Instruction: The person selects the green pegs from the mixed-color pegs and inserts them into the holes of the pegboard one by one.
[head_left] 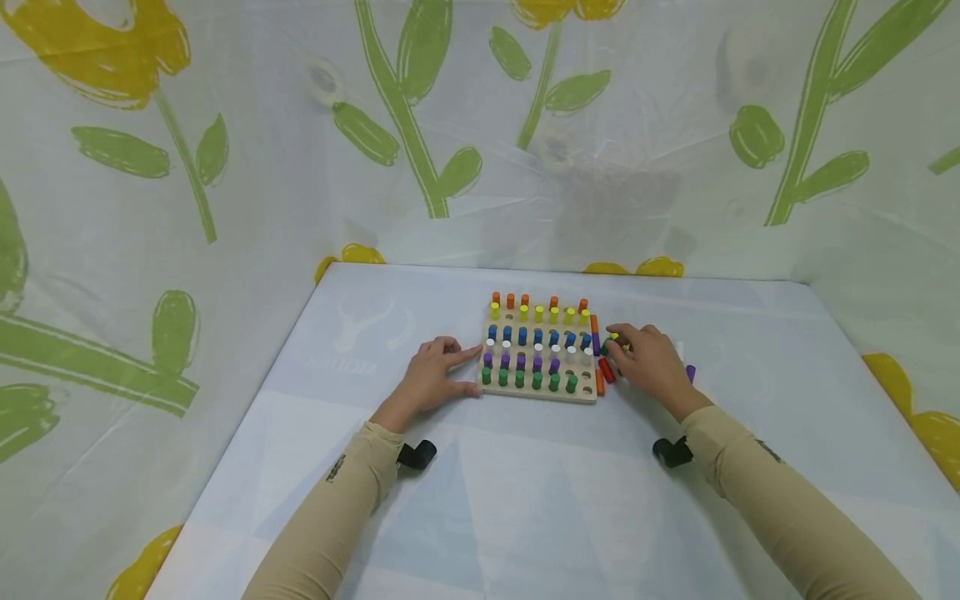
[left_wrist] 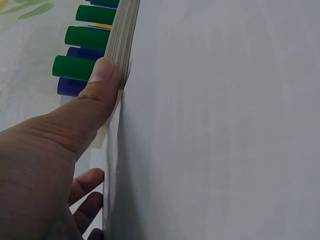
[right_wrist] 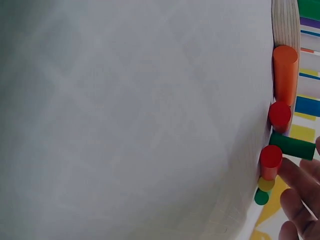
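Observation:
A wooden pegboard bears rows of orange, yellow, blue, white, purple and green pegs, with a few bare holes. My left hand steadies its left side. The thumb rests against the board's edge beside a green peg, and the index finger touches farther back; the other fingers are loosely bent. Just past the board's right side, my right hand pinches a loose green peg at its fingertips. That peg stands roughly upright among loose pegs. Part of the right hand lies outside its wrist view.
Along the board's right side lie loose pegs: an orange peg, a red peg, a yellow peg and others. A purple peg lies beyond the right hand. Flower-printed cloth walls the table's back.

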